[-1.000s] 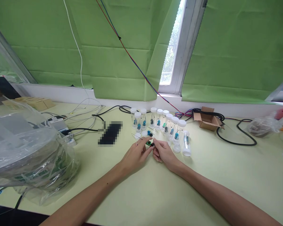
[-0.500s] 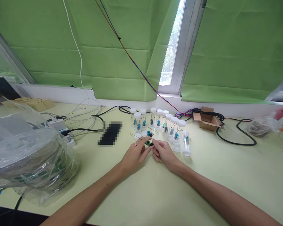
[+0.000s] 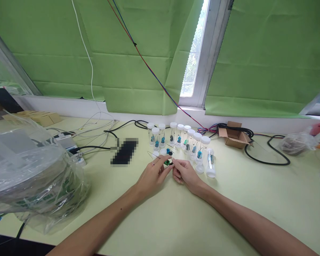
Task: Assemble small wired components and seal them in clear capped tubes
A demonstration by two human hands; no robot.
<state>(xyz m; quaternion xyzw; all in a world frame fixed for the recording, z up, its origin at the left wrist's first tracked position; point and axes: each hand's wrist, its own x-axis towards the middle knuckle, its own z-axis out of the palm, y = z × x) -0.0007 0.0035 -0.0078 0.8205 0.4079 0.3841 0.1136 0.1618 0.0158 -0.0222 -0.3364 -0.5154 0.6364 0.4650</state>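
Hardly anything is shifting since a second ago: only the black piece (image 3: 171,163) is sitting a touch further left, and both hands are staying close together. The left hand (image 3: 152,176) is holding a green part (image 3: 166,162) between thumb and fingers, with a thin wire (image 3: 150,154) sticking out past its knuckles. The right hand (image 3: 186,174) is pinching narrowly at the black piece, beside the green part; its other fingers are curling under. Just beyond the fingertips, a blue part (image 3: 168,151) is lying on the table (image 3: 160,220) next to a black disc (image 3: 170,153). Beside the left fingers, white caps (image 3: 163,152) are resting loose.

Further back, a cluster of clear tubes (image 3: 162,134) with white lids is standing, most containing blue parts with wires, one containing something green, another something dark. Another tube (image 3: 211,161) is resting at the right with its white end nearest. Beyond, a cardboard box (image 3: 236,142) is standing open, dark cables (image 3: 241,129) crossing its edge. At far left, a clear bag (image 3: 50,209) is enclosing something bulky.
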